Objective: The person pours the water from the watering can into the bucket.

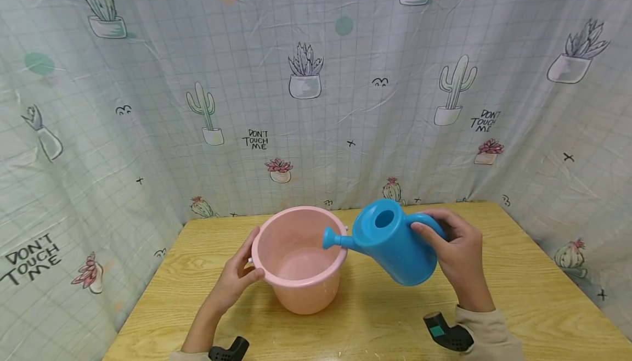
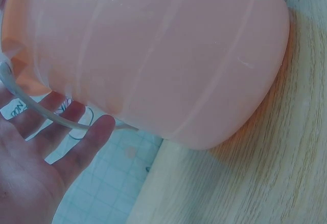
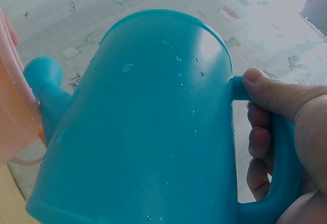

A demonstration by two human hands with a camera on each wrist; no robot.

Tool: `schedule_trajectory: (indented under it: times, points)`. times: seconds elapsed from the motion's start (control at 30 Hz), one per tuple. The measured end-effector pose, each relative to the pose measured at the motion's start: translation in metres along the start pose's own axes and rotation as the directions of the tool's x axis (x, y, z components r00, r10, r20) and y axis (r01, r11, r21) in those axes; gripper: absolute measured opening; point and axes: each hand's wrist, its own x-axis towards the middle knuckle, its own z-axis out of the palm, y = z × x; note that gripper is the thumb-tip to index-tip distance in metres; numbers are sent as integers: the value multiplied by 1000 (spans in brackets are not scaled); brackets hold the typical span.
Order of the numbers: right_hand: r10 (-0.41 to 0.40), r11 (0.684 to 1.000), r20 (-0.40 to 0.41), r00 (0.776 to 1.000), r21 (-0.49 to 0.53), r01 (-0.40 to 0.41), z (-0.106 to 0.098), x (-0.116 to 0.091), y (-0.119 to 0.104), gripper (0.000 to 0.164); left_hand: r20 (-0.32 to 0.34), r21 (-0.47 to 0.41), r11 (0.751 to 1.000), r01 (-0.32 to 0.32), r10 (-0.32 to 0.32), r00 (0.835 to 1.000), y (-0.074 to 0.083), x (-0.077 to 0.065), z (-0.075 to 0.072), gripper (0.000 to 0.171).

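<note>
A pink plastic bucket (image 1: 306,295) stands on the wooden table, its open mouth upward. My left hand (image 1: 236,273) rests against its left side, with thumb and spread fingers touching at the rim. In the left wrist view the fairly straight fingers (image 2: 97,137) lie along the bucket's wall, and its thin pale handle (image 2: 56,119) crosses them. Off the table, a blue watering can (image 1: 400,251) tilts toward the bucket, its spout head (image 1: 328,238) over the mouth. My right hand (image 1: 456,246) grips the can's handle (image 3: 282,157), thumb on top. Water drops dot the can's wall.
The light wooden table (image 1: 513,273) extends to both sides of the bucket and can. A pale curtain (image 1: 345,114) printed with cacti hangs behind it and along both sides. Each wrist wears a dark camera strap (image 1: 446,332).
</note>
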Motion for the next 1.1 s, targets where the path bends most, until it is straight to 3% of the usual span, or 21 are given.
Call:
schedule_trajectory:
  times: [1.1]
  points:
    - [7, 1000, 0, 1000, 0, -7, 0, 0, -1, 23, 10, 3, 1000, -17, 17, 1000, 1, -1, 0, 78]
